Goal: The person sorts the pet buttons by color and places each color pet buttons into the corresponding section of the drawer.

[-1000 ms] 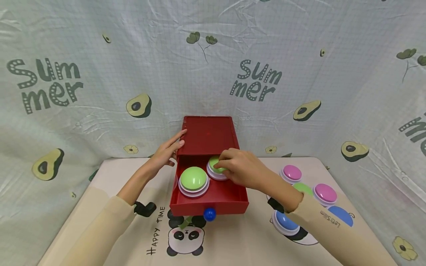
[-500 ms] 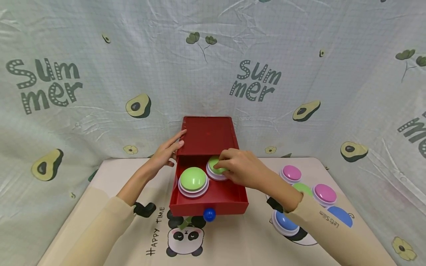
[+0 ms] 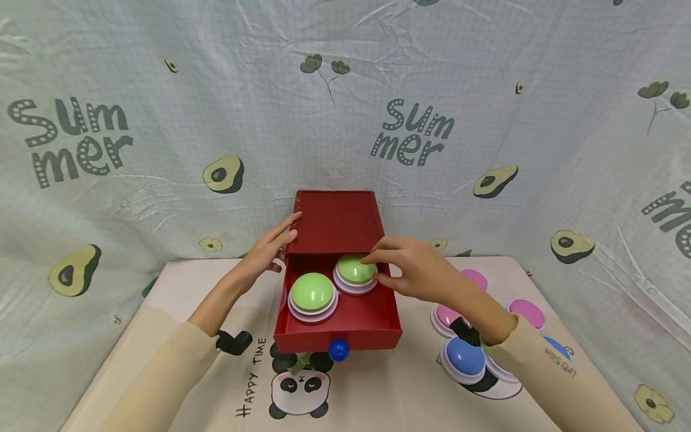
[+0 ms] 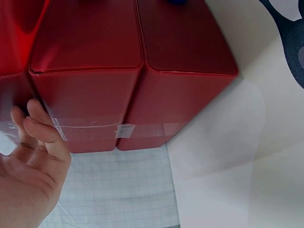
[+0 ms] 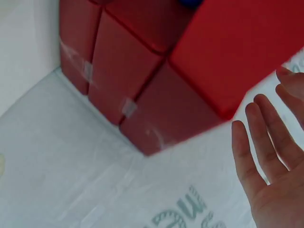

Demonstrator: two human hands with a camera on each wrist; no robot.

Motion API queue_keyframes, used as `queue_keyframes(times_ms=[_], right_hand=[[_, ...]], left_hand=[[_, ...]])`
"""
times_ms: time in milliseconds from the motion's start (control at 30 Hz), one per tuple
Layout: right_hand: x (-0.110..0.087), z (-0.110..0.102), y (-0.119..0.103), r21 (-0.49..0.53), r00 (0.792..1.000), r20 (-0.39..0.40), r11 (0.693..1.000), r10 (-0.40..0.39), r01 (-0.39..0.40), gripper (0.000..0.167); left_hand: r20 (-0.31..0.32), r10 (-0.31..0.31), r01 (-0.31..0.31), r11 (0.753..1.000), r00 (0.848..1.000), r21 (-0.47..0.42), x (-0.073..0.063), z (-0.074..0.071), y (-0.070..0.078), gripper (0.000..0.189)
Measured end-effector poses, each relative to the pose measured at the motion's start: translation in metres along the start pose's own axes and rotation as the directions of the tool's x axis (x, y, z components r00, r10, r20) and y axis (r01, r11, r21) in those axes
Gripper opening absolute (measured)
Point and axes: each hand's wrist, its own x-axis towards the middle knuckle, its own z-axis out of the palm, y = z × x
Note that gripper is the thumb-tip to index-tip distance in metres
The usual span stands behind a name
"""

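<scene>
A red drawer cabinet (image 3: 337,222) stands at the back of the table, its top drawer (image 3: 372,341) pulled out by a blue knob side (image 3: 339,350). Inside lie two domed green push buttons with white bases: one green button (image 3: 312,293) at the front left, another green button (image 3: 354,270) at the back. My right hand (image 3: 412,267) is beside the back one, fingertips over its right edge; the right wrist view shows its fingers extended and holding nothing. My left hand (image 3: 263,255) rests its fingers along the cabinet's left side, seen also in the left wrist view.
On the right side of the table sit several more buttons, including a blue button (image 3: 465,357) and a pink button (image 3: 526,313), partly covered by my right arm. A printed curtain (image 3: 324,132) hangs close behind the cabinet. Clear tape (image 4: 126,130) joins the stacked drawer units.
My right hand has let go of the back green button and shifted right, its fingers spreading. That button stays in the drawer. My left hand keeps its place on the cabinet.
</scene>
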Motion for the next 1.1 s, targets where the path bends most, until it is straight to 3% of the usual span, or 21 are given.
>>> queue_keyframes(times_ms=[233, 400, 633, 867, 1100], right_hand=[[-0.03, -0.022, 0.024, 0.024, 0.992, -0.081, 0.995, 0.094, -0.092, 0.037], [-0.07, -0.029, 0.05, 0.021, 0.973, -0.094, 0.978, 0.21, -0.209, 0.041], [-0.128, -0.023, 0.085, 0.04, 0.951, -0.062, 0.952, 0.304, -0.302, 0.04], [-0.182, -0.005, 0.114, 0.06, 0.884, 0.077, 0.883, 0.462, -0.466, 0.044], [-0.216, 0.017, 0.133, 0.09, 0.83, 0.144, 0.828, 0.539, -0.553, 0.05]], left_hand=[[-0.009, 0.005, -0.005, 1.0, 1.0, 0.006, 0.0, 0.0, -0.001, 0.057], [-0.009, 0.0, 0.001, 1.0, 1.0, 0.002, -0.002, 0.002, 0.0, 0.057], [-0.007, 0.004, -0.004, 1.0, 1.0, 0.013, -0.003, 0.001, 0.001, 0.058], [-0.008, 0.003, -0.003, 1.0, 1.0, 0.022, -0.003, 0.001, 0.002, 0.059], [-0.012, -0.002, 0.003, 1.0, 1.0, 0.023, -0.002, 0.002, 0.002, 0.059]])
